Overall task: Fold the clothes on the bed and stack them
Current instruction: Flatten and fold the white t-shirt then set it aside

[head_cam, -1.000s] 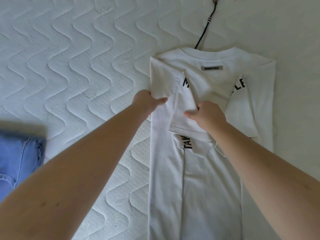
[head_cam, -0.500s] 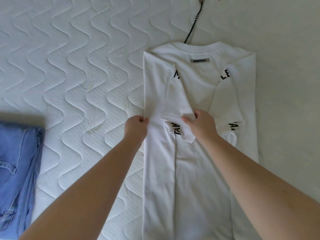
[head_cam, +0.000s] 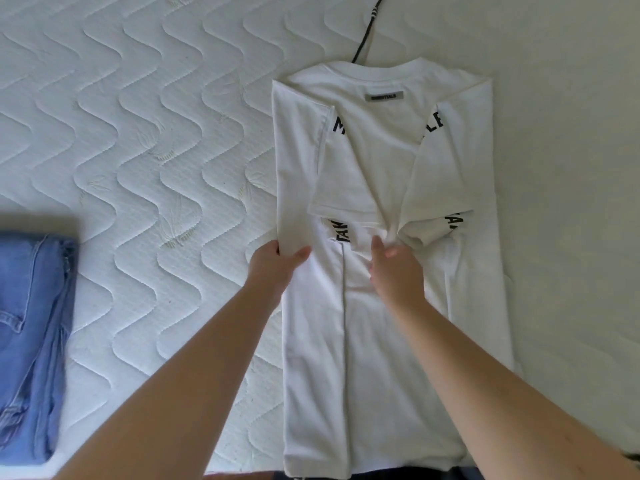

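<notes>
The bed (head_cam: 156,168) was a big white mattress with wavy stitched lines, stretching left of the hands. The white T-shirt (head_cam: 381,358) lay flat under both hands, soft and smooth, sides folded in, with black letters and a small grey tag. Folded blue jeans (head_cam: 31,341) sat far left. The left hand (head_cam: 273,265) pinched the shirt's left folded edge. The right hand (head_cam: 394,268) lay loosely open, fingertips on the middle. A hard tug might have undone the sleeves.

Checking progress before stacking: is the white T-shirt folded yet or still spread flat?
Partly folded: the white T-shirt has both sides and sleeves turned inward, but its length remains stretched out down the bed.
</notes>
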A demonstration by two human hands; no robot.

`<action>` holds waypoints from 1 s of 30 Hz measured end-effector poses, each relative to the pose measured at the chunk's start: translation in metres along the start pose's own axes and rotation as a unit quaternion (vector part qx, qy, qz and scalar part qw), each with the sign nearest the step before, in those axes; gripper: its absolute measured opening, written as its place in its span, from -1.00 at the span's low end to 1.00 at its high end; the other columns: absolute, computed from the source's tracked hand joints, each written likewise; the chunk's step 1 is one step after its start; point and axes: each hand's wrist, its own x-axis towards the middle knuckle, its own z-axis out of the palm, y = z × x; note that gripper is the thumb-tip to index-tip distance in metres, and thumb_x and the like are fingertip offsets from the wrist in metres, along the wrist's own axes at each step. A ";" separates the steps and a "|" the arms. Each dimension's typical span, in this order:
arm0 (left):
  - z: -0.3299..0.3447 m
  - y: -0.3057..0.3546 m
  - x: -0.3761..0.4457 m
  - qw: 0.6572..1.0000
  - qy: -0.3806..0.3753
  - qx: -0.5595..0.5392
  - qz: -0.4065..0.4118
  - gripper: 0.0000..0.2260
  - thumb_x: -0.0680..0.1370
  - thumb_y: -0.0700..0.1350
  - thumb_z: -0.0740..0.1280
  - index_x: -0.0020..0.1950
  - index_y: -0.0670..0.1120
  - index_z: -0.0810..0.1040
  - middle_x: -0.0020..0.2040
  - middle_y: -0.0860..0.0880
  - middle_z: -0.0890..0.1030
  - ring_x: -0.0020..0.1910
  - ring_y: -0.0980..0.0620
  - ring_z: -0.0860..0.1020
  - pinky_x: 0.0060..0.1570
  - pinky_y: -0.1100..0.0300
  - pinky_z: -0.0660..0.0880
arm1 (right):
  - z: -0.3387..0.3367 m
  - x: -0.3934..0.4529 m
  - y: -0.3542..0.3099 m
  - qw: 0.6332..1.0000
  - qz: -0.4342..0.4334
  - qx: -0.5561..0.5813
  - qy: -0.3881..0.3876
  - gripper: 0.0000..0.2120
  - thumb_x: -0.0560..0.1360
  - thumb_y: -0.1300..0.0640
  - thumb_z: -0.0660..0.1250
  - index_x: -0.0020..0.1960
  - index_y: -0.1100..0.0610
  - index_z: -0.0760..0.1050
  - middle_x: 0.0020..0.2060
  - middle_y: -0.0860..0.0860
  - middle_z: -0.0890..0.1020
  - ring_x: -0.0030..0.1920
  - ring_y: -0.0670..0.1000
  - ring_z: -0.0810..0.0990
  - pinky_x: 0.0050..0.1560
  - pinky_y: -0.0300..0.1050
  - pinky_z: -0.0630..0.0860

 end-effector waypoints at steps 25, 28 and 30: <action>-0.001 -0.133 -0.122 0.987 -0.109 -0.102 -0.057 -0.77 0.53 -0.01 0.45 0.17 0.04 0.63 -0.02 0.13 0.71 0.06 0.10 0.65 0.05 0.23 0.55 | 0.045 -0.139 0.110 0.982 -0.045 -0.060 -0.173 -0.81 0.50 -0.05 0.37 -0.21 0.04 0.56 -0.34 -0.05 0.62 -0.33 -0.06 0.58 -0.35 -0.18 0.41; 0.005 -0.153 -0.150 0.990 -0.102 -0.065 -0.069 -0.80 0.51 0.04 0.45 0.12 0.06 0.62 -0.08 0.12 0.70 -0.01 0.11 0.64 -0.06 0.26 0.53 | 0.042 -0.156 0.128 0.976 -0.016 -0.059 -0.210 -0.77 0.51 -0.07 0.37 -0.01 0.09 0.62 -0.18 -0.04 0.67 -0.18 -0.03 0.64 -0.15 -0.13 0.55; 0.010 -0.166 -0.165 0.993 -0.086 -0.021 -0.073 -0.77 0.52 0.06 0.43 0.14 0.03 0.62 -0.09 0.12 0.68 -0.05 0.12 0.62 -0.09 0.26 0.51 | 0.040 -0.163 0.136 0.969 -0.005 -0.078 -0.233 -0.69 0.55 -0.10 0.31 0.05 0.13 0.62 -0.12 0.01 0.68 -0.11 0.02 0.64 -0.04 -0.05 0.57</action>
